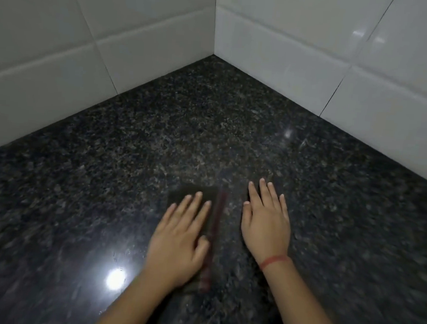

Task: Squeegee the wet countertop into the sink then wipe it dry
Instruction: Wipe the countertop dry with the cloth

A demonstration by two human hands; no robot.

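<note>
Both hands' fingers point(193, 207) lie straight: left hand point(178, 243) presses a dark red-edged cloth point(182, 191), right hand point(266, 223) the countertop point(210, 125).

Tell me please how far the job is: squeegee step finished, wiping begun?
Squeegeeing looks finished: no squeegee is in view and the countertop shows no puddles. Wiping is in hand: the left hand presses flat on a dark cloth with a red edge, the right hand lies flat beside it. Left: the rest of the surface; gloss and blur hide whether it is dry.
</note>
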